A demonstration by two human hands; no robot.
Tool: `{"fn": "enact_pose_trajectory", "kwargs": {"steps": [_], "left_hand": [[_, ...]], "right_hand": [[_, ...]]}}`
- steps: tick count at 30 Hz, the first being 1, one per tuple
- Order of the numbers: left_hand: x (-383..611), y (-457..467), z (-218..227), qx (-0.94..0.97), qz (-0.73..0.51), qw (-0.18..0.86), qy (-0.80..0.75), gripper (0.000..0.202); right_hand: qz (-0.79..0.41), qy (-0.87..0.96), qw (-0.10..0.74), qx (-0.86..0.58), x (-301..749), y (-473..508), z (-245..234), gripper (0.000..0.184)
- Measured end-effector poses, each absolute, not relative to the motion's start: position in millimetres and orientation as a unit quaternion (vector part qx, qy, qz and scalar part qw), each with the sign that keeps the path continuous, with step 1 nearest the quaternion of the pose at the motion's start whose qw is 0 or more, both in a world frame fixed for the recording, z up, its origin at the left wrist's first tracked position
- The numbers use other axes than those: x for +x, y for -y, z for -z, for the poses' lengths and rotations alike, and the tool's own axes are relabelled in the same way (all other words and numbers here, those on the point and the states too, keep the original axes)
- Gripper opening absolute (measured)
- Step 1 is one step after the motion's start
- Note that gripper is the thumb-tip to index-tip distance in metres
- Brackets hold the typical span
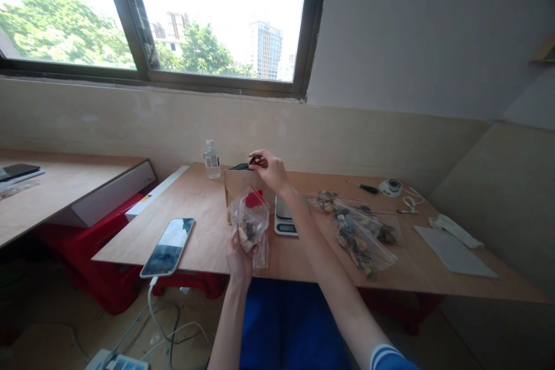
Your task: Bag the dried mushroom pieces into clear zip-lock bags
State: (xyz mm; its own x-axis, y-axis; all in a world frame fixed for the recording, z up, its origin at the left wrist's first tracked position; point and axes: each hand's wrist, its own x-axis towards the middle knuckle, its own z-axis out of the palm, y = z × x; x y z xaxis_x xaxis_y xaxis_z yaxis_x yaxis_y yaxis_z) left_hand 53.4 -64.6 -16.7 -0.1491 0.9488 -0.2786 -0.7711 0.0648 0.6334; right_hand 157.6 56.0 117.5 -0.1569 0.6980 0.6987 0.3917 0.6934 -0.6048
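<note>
My left hand (240, 254) grips a small clear zip bag (251, 222) that holds several brown pieces and something red near its top. It holds the bag upright at the table's near edge. My right hand (269, 169) reaches over the open top of a standing brown paper bag (237, 185) and pinches a small dark reddish piece (255, 161) above it. A small white scale (285, 219) lies just right of the paper bag, under my right forearm.
More clear bags of brown pieces (359, 228) lie to the right. A phone (168, 245) on a cable rests at the front left edge of the wooden table (203, 214). A water bottle (211, 159), a screwdriver (363, 187), a tape roll (392, 186) and grey sheets (453, 248) sit further out.
</note>
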Motion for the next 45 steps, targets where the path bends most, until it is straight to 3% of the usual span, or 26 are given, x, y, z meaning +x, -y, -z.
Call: {"fn": "enact_pose_trajectory", "kwargs": {"steps": [12, 17, 21, 27, 30, 35, 40, 45], "left_hand": [[50, 64, 22, 0.105, -0.679, 0.639, -0.345, 0.018], [51, 63, 24, 0.119, -0.679, 0.65, -0.321, 0.02], [50, 62, 30, 0.146, -0.677, 0.66, -0.292, 0.032], [51, 65, 25, 0.225, -0.667, 0.671, -0.232, 0.042], [52, 66, 23, 0.267, -0.659, 0.665, -0.229, 0.041], [52, 63, 32, 0.268, -0.672, 0.631, -0.28, 0.039], [53, 59, 38, 0.309, -0.688, 0.583, -0.302, 0.033], [52, 58, 39, 0.344, -0.686, 0.534, -0.356, 0.03]], "right_hand": [[-0.014, 0.841, 0.372, -0.392, 162, -49, -103, 0.032], [0.02, 0.819, 0.407, -0.404, 165, -33, -103, 0.031], [-0.098, 0.783, 0.476, -0.388, 175, -12, -103, 0.03], [-0.305, 0.803, 0.302, -0.414, 197, 2, -90, 0.022], [-0.343, 0.815, 0.266, -0.383, 198, 2, -76, 0.012], [-0.348, 0.812, 0.305, -0.357, 191, 0, -58, 0.029], [-0.378, 0.824, 0.213, -0.366, 187, -2, -50, 0.033], [-0.403, 0.794, 0.285, -0.356, 185, -5, -44, 0.04]]}}
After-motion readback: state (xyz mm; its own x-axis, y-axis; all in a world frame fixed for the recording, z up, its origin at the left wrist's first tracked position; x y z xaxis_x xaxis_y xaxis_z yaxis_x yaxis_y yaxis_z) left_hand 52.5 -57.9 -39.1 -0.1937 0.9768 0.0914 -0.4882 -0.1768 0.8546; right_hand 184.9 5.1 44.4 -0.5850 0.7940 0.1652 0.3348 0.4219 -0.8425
